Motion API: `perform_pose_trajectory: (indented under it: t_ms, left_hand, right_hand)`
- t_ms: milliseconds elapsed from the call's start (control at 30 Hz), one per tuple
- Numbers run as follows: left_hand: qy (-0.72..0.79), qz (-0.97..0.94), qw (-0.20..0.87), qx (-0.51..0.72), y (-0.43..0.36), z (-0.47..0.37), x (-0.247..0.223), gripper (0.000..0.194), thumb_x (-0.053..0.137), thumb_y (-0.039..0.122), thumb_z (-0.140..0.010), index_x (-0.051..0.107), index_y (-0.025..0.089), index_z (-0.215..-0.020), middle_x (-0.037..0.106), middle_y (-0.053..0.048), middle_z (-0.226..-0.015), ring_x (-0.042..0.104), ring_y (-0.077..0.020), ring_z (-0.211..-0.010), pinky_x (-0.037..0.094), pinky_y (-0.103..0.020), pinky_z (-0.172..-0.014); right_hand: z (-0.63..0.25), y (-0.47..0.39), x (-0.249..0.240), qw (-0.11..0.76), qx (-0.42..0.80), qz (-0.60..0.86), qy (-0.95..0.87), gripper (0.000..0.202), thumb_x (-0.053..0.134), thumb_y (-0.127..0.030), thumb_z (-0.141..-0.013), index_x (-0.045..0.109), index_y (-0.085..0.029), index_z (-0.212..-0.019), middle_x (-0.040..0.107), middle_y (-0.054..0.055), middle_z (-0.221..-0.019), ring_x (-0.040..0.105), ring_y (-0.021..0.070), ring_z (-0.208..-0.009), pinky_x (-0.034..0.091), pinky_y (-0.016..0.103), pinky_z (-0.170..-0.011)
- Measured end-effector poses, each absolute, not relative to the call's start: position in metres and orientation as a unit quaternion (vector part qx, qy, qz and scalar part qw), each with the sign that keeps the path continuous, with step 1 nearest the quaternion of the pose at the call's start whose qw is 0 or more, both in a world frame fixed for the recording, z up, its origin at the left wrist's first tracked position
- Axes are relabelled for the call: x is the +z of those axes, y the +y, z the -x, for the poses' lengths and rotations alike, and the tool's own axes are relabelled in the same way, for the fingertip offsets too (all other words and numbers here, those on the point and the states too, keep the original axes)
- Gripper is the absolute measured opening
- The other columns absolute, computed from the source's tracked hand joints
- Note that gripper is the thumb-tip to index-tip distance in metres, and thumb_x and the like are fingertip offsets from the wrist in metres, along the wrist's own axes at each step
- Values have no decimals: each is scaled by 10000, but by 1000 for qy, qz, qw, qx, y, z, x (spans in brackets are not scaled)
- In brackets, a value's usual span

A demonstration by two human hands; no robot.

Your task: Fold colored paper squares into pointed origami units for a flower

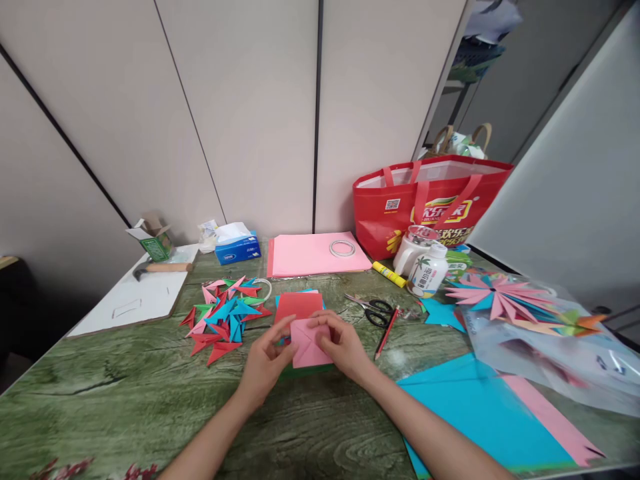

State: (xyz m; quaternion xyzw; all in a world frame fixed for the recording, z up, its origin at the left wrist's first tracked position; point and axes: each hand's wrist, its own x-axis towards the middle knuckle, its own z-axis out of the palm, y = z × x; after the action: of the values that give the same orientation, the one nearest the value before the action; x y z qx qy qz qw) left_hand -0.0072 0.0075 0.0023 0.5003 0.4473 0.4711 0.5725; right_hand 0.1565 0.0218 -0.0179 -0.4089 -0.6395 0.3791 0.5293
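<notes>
In the head view, both hands are working over the green wood-patterned surface [200, 417], holding a small pink paper square [311, 353] with diagonal creases. The left hand [263, 363] is pinching its left edge, fingers nearly together; the right hand [345, 343] is gripping the upper right side, its thumb pressing on the face and its fingers curling behind. The square is sitting just in front of a red paper pile [299, 305], partly overlapping it from this angle. Uneven pulling between the two pinches could be skewing a crease or tearing a corner, I judge, since the sheet is looking thin. A drifting wrist could be nudging the pile out of line. Black-handled scissors [377, 312] and a red pencil [387, 333] are lying near the right hand, where a careless sweep could be knocking them.
</notes>
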Motion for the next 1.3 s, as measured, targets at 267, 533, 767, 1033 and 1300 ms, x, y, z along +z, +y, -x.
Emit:
perform_pose_trajectory:
  t_ms: [267,533,767,1033,1300]
  left_hand:
    - [422,-492,650,398,9,13,-2,272,676,248,-636,687,169,-896,663,-47,-796,577,-153,-651,491,-283,-617]
    - [440,-387,628,512,12,10,2,299,733,242,-550,710,140,-830,681,-54,-765,586,-153,-689,483,-258,-634]
    - [420,-342,639,546,13,10,1,289,742,189,-525,714,138,-808,695,-67,-791,597,-142,-687,494,-262,-673]
    - [414,-375,646,520,10,9,0,409,724,185,-563,667,153,-966,690,-52,-790,601,-154,-725,472,-279,-704]
    - [440,-417,621,497,10,10,-2,507,738,185,-548,627,148,-1041,656,10,-601,545,-95,-532,446,-216,-584]
  right_hand:
    - [-159,17,-17,480,323,379,-722,354,443,-14,-644,467,-207,-939,494,57,-1042,484,174,-963,400,317,-815]
    - [-158,14,-16,481,89,355,-797,252,505,-63,-725,573,-236,-896,544,59,-938,493,189,-886,414,347,-760]
    - [-152,12,-21,391,46,314,-864,268,482,-84,-773,535,-185,-1016,576,95,-998,493,197,-937,424,346,-777]
    - [-155,13,-28,452,56,323,-830,198,444,-124,-818,572,-213,-940,570,92,-941,539,173,-868,468,309,-717]
    - [-155,12,-21,483,158,332,-795,90,530,-180,-787,560,-210,-866,562,88,-996,527,180,-926,446,336,-796]
